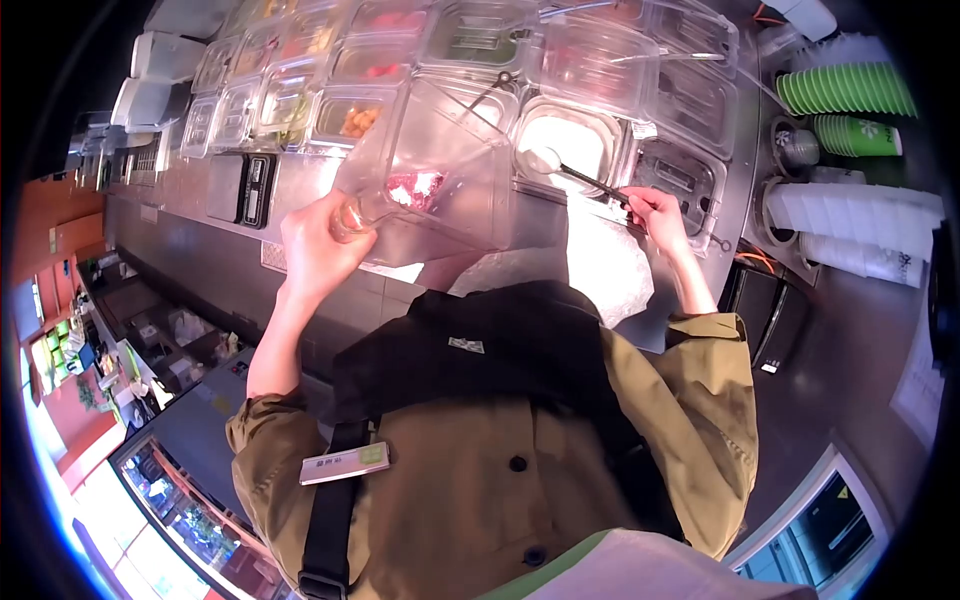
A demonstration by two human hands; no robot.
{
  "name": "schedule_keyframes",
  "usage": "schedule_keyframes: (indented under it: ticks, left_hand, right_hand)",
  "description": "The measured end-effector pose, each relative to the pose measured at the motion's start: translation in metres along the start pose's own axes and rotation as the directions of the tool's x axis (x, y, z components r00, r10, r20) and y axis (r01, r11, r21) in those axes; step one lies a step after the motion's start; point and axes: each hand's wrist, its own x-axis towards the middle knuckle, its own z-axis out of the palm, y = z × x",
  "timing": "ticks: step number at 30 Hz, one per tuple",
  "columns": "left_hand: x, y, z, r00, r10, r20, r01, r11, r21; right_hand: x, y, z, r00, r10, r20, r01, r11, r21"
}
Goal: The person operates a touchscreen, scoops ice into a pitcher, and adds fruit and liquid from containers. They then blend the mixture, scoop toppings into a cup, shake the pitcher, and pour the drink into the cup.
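My right hand (655, 215) is closed round the black handle of a long spoon (590, 180). The pale bowl of the spoon is over a clear square tub with white contents (565, 140). My left hand (325, 240) has its fingers curled at the near left edge of a large clear plastic container (450, 215), which looks tilted. Red food (414, 188) shows through its wall. Between the left fingers a small round clear rim glints; I cannot make out what it belongs to. A crumpled clear plastic bag (605, 265) lies below the white tub, near my apron.
Rows of clear food tubs (375, 60) fill the counter behind. A small black-and-silver scale (242, 190) sits on the left. Stacked green cups (845, 90) and white cups (850, 210) lie along the right side. A covered clear tub (680, 185) is beside my right hand.
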Motion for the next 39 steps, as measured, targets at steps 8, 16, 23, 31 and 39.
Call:
schedule_keyframes:
  ticks: [8, 16, 23, 31, 39]
  left_hand:
    - [0.007, 0.006, 0.004, 0.999, 0.03, 0.01, -0.03, 0.999, 0.019]
    - [0.003, 0.009, 0.0, 0.998, 0.049, -0.043, -0.052, 0.996, -0.078]
    - [-0.01, -0.005, 0.004, 0.991, -0.043, -0.13, 0.02, 0.984, -0.179]
    - [-0.065, -0.043, -0.008, 0.89, -0.342, -0.302, 0.223, 0.904, -0.366]
    - [-0.154, -0.08, -0.033, 0.64, -0.509, -0.576, 0.251, 0.847, -0.469]
  right_hand:
    - [-0.054, -0.096, 0.02, 0.881, -0.463, 0.102, 0.473, 0.851, -0.227]
    - [-0.06, -0.094, 0.058, 0.753, -0.642, 0.144, 0.655, 0.712, -0.253]
    - [-0.055, -0.048, -0.017, 0.891, -0.438, -0.117, 0.324, 0.796, -0.512]
    - [0.043, -0.089, 0.006, 0.707, -0.685, 0.173, 0.36, 0.139, -0.922]
    - [0.196, -0.113, 0.013, 0.808, -0.393, 0.44, 0.426, -0.127, -0.896]
